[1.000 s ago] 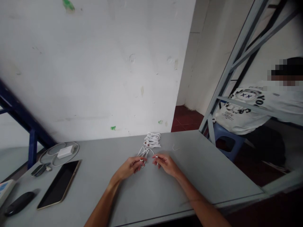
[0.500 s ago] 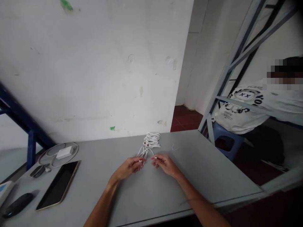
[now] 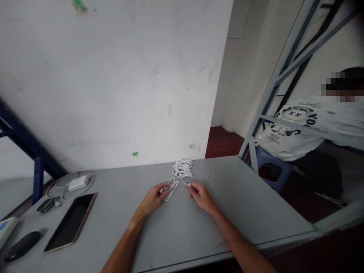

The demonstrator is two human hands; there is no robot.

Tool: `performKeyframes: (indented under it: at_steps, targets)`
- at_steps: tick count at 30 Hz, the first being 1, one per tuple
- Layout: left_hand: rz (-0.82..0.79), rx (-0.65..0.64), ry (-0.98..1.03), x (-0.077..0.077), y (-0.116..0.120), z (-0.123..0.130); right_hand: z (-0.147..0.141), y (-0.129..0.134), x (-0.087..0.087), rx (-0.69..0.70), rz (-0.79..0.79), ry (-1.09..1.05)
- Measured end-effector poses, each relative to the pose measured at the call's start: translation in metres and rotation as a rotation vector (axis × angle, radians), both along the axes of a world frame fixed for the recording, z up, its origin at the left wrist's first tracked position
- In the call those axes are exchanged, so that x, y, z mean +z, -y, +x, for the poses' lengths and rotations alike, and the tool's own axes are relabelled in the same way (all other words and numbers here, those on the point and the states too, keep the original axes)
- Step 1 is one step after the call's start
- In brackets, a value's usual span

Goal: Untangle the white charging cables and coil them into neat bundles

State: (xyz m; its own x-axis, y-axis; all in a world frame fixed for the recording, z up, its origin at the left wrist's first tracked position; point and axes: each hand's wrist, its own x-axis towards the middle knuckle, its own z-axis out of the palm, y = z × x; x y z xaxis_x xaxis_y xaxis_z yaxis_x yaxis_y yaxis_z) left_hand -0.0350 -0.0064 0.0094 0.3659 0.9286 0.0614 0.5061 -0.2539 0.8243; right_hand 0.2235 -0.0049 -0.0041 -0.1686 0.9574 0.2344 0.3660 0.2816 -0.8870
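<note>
A bundle of coiled white cable [image 3: 182,168] near the far edge of the grey worktop [image 3: 241,201], two slack strands looping down between the hands. Left hand [image 3: 153,199] curled at one strand, its grip hidden behind the fingers; right hand [image 3: 201,197] pinching a small white plug [image 3: 188,185] between fingertips, cable left loose. Off to the left, a white power adapter [image 3: 78,183], dark tablet [image 3: 69,223] and black mouse [image 3: 22,245]; past the worktop's right end, a seated person in a printed white T-shirt [image 3: 295,131] on a blue plastic stool [image 3: 273,168].

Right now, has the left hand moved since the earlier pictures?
Yes. The left hand has shifted a little left and slightly up, judged against the coiled white cable lying still in front of it.
</note>
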Motion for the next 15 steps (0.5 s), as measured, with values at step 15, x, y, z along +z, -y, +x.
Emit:
performKeyframes:
  at_steps: [15]
  targets:
    - [0.214,0.028,-0.455,-0.015,0.002,0.01,-0.017,0.0,0.004,-0.148,-0.046,0.68]
